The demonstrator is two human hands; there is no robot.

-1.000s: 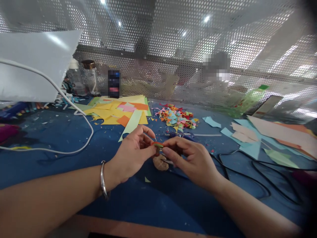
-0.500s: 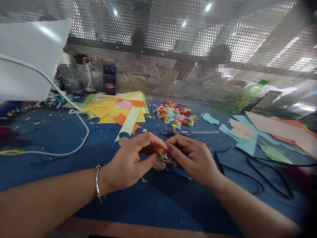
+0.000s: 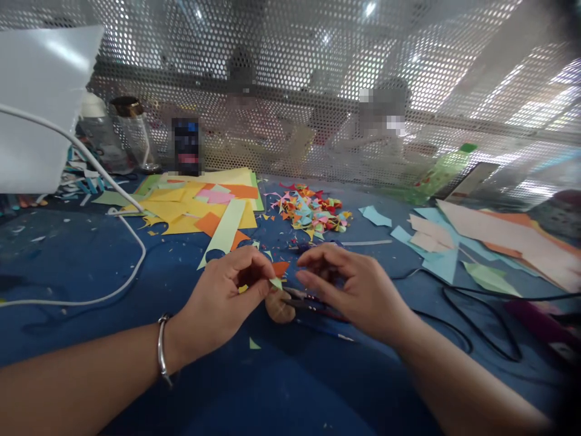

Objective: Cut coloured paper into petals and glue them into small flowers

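Note:
My left hand (image 3: 224, 293) is closed in a pinch on a small folded paper piece (image 3: 277, 275), orange with a pale green tip. It is held just above the blue table (image 3: 290, 375). My right hand (image 3: 351, 284) hovers a few centimetres to the right of the piece, with thumb and fingers curved and apart and nothing between them. Under the two hands lie a round tan lump (image 3: 278, 309) and a dark thin tool (image 3: 308, 301), perhaps scissors, partly hidden by my right hand. A metal bangle (image 3: 162, 357) is on my left wrist.
Behind the hands are a heap of coloured paper scraps (image 3: 313, 212) and yellow and orange sheets (image 3: 204, 200). A white cable (image 3: 131, 266) loops at the left, black cables (image 3: 463, 315) at the right beside large paper sheets (image 3: 503, 236). Jars (image 3: 129, 130) and a perforated metal screen (image 3: 318, 91) stand at the back.
My right hand has let go of the paper piece and drawn slightly right. My left hand still pinches it, lower over the table. The camera has shifted a little.

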